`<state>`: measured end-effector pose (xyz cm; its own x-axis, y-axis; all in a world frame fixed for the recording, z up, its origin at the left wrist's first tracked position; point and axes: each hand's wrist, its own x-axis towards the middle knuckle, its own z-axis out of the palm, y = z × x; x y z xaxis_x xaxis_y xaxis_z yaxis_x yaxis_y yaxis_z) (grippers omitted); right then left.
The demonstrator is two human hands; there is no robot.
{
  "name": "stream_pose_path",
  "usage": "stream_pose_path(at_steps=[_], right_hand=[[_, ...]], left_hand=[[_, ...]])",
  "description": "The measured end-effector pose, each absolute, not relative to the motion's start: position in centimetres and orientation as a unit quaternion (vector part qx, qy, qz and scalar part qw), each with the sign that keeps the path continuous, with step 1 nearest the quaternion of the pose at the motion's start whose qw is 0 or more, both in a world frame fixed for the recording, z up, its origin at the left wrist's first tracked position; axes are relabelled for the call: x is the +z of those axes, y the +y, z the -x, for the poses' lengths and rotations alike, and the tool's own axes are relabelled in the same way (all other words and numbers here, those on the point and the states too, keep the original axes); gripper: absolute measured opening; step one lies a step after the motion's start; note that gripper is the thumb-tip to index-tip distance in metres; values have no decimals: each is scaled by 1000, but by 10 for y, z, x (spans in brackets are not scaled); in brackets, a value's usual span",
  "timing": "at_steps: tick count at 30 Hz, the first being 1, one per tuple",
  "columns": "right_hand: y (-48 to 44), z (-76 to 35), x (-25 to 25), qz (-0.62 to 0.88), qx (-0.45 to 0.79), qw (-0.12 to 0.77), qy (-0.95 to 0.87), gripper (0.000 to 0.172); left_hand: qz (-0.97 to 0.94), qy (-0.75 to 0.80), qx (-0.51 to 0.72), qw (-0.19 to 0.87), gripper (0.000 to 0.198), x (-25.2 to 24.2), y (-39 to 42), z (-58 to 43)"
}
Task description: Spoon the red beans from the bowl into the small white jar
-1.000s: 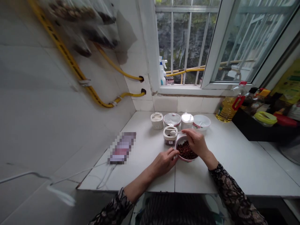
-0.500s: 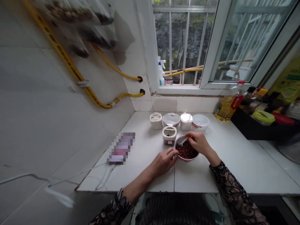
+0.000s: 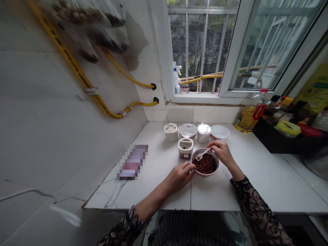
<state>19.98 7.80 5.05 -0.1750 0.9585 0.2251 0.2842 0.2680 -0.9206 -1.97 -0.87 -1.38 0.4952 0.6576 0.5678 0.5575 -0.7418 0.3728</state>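
Note:
My right hand (image 3: 222, 153) pinches the handle of a small white spoon (image 3: 204, 153). The spoon's head is over the bowl and carries a few dark red bits. Below it, a white bowl with a pink pattern (image 3: 204, 175) holds many small dark red dried pieces (image 3: 206, 164) that look like peppercorns. My left hand (image 3: 180, 175) grips the bowl's left rim between thumb and fingers. Just behind the bowl stands a lidded seasoning jar (image 3: 185, 147) with a clear window and dark contents.
Along the back are a seasoning jar (image 3: 171, 132), a covered bowl (image 3: 187, 131), another white jar (image 3: 204, 132) and a white bowl (image 3: 219, 132). An oil bottle (image 3: 247, 118) and a black rack (image 3: 274, 138) stand right. A blurred phone-like object (image 3: 133, 162) with a cable lies left.
My right hand has moved slightly right and up with the spoon, whose head now shows more fully above the red pieces. My left hand stays at the bowl's rim.

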Motion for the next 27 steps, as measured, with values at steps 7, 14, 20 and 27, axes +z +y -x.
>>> stream_pose_path(at_steps=[7, 14, 20, 27], right_hand=[[81, -201, 51, 481, 475, 435, -595, 20], [79, -200, 55, 488, 498, 424, -579, 20], [78, -199, 57, 489, 504, 428, -569, 17], [77, -200, 63, 466, 537, 422, -563, 22]], left_hand=[[-861, 355, 358, 67, 17, -15, -8, 20], [-862, 351, 361, 60, 16, -15, -8, 20], [-862, 359, 354, 56, 17, -13, -9, 20], [-862, 362, 352, 54, 16, -14, -9, 20]])
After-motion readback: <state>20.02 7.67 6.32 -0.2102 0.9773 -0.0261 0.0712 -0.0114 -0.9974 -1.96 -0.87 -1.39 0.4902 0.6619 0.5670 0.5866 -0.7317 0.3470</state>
